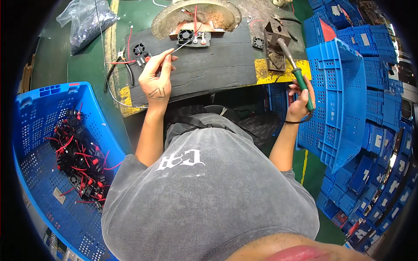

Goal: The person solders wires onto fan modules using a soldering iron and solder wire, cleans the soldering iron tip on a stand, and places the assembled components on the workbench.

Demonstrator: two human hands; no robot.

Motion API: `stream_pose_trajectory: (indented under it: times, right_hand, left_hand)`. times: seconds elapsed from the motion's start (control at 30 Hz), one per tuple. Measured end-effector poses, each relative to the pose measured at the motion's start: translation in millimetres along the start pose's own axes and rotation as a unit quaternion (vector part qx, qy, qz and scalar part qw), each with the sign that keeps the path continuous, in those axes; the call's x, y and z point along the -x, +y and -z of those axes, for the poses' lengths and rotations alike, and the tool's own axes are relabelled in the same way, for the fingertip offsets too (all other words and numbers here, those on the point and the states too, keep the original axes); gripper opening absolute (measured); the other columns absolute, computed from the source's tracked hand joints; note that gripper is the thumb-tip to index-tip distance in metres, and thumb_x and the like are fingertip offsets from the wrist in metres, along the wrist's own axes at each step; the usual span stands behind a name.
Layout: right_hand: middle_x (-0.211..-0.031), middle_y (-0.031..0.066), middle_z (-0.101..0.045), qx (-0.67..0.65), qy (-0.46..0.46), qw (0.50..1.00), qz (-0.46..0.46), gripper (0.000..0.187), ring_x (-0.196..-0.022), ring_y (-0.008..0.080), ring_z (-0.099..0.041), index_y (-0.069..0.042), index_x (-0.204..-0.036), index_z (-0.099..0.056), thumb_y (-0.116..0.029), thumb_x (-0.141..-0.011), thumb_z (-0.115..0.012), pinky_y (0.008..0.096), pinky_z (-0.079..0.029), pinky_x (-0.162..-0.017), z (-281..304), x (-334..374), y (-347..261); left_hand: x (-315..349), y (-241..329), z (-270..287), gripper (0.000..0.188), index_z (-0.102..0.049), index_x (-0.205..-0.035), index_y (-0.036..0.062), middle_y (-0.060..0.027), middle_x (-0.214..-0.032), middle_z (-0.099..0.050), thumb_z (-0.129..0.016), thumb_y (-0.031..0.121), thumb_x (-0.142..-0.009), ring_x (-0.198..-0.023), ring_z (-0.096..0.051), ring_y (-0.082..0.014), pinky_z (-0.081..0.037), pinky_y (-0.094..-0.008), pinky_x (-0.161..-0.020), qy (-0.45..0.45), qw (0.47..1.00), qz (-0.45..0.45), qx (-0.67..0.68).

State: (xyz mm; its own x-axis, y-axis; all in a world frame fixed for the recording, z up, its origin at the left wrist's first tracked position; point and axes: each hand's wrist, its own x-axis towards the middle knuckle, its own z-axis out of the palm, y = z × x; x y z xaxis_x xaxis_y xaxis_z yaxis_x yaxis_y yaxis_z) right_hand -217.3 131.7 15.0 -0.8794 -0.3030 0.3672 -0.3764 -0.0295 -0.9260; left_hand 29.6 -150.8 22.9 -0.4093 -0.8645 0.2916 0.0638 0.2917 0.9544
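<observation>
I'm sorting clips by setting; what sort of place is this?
Probably an electronics assembly workshop: the right hand holds a soldering iron, a blue crate holds many red-wired black parts, and more blue crates are stacked at right.

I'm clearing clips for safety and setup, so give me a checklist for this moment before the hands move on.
1. Grip on the soldering iron: ok, the right hand holds it by the green handle.
2. Iron's front end clear of the metal holder: cannot tell, the two overlap in this view.
3. Thin wire in the left hand: ok, pinched and pointing toward the fan unit.
4. Wire end touching a terminal: cannot tell, too small.
5. Pliers apart from the left hand: ok, lying to its left.
6. Iron's heat: cannot tell from the picture.
</observation>
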Motion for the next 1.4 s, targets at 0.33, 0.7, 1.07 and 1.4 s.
stream_pose_trajectory:
  times: [0.33,0.7,1.07,1.4]
  right_hand:
    - [-0.085,0.0174,-0.070,-0.157,0.155,0.966,-0.136,0.063,-0.062,0.0160,-0.061,0.004,-0.123,-0.057,-0.050,-0.100,-0.034,0.0224,-0.044,-0.045,18.8,7.6,-13.4]
    - [-0.089,0.0203,-0.069,-0.234,0.029,0.961,-0.143,0.052,-0.061,0.0195,-0.063,0.002,-0.124,-0.054,-0.038,-0.090,-0.049,0.0258,-0.047,-0.045,-10.8,53.4,-29.3]
    - [-0.092,0.0289,-0.067,-0.140,-0.111,0.976,-0.126,0.050,-0.068,0.0261,-0.068,0.013,-0.119,-0.055,-0.026,-0.088,-0.049,0.0311,-0.056,-0.057,-101.2,47.9,-40.1]
    - [-0.093,0.0280,-0.068,-0.136,-0.131,0.975,-0.117,0.052,-0.069,0.0249,-0.068,0.014,-0.120,-0.055,-0.027,-0.090,-0.048,0.0305,-0.057,-0.058,-113.8,42.5,-31.4]
  left_hand:
    - [0.9,-12.7,6.4,0.019,-0.069,-0.111,0.0025,-0.0039,-0.090,-0.068,-0.058,0.006,-0.096,-0.071,-0.057,-0.0060,-0.045,-0.0187,-0.062,-0.013,0.999,-0.027,-0.017]
    - [-2.1,-22.4,1.5,0.017,-0.072,-0.103,0.0041,-0.0052,-0.081,-0.068,-0.065,0.000,-0.087,-0.068,-0.061,-0.0091,-0.047,-0.0217,-0.059,0.003,0.994,-0.073,-0.081]
    - [-1.4,-23.1,4.4,0.018,-0.073,-0.102,0.0044,-0.0063,-0.079,-0.067,-0.066,-0.001,-0.086,-0.068,-0.062,-0.0116,-0.048,-0.0228,-0.059,0.012,0.987,-0.115,-0.109]
    - [-3.6,-20.8,8.8,0.018,-0.073,-0.102,0.0048,-0.0063,-0.079,-0.067,-0.066,0.000,-0.086,-0.067,-0.062,-0.0120,-0.048,-0.0232,-0.059,0.012,0.988,-0.106,-0.109]
